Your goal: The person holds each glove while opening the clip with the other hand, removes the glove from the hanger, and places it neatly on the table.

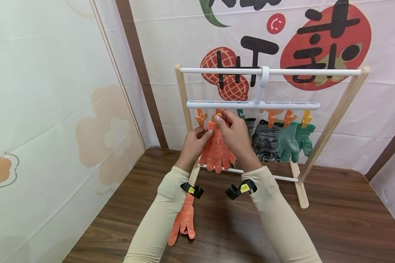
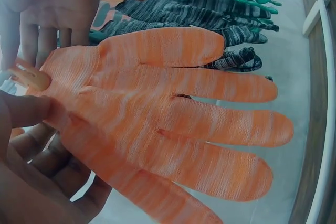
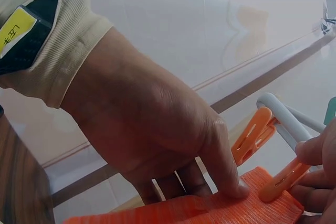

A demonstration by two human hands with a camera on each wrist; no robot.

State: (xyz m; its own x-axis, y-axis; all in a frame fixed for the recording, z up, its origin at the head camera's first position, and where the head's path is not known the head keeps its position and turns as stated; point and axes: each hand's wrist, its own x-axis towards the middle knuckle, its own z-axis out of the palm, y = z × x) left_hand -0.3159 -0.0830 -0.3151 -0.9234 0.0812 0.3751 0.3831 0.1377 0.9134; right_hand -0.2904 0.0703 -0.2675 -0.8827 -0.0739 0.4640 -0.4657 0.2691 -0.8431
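An orange knit glove (image 1: 218, 153) hangs fingers down below the white hanger (image 1: 224, 105). My left hand (image 1: 193, 145) pinches the left side of its cuff between thumb and fingers. At the cuff's top, my right hand (image 1: 236, 134) pinches an orange clothespin (image 3: 283, 181) whose jaws are over the fabric; whether they grip it fully I cannot tell. The left wrist view shows the glove (image 2: 152, 108) spread flat with its fingers apart. Just left of it hangs another orange clothespin (image 1: 200, 117), holding nothing. A second orange glove (image 1: 185, 219) lies on the table, partly hidden by my left forearm.
A wooden stand (image 1: 335, 120) with a white top rod (image 1: 217, 71) carries the hanger. On its right side hang grey-black striped gloves (image 1: 266, 140) and green gloves (image 1: 288, 144) from clothespins. The brown table (image 1: 250, 226) meets a printed cloth wall behind.
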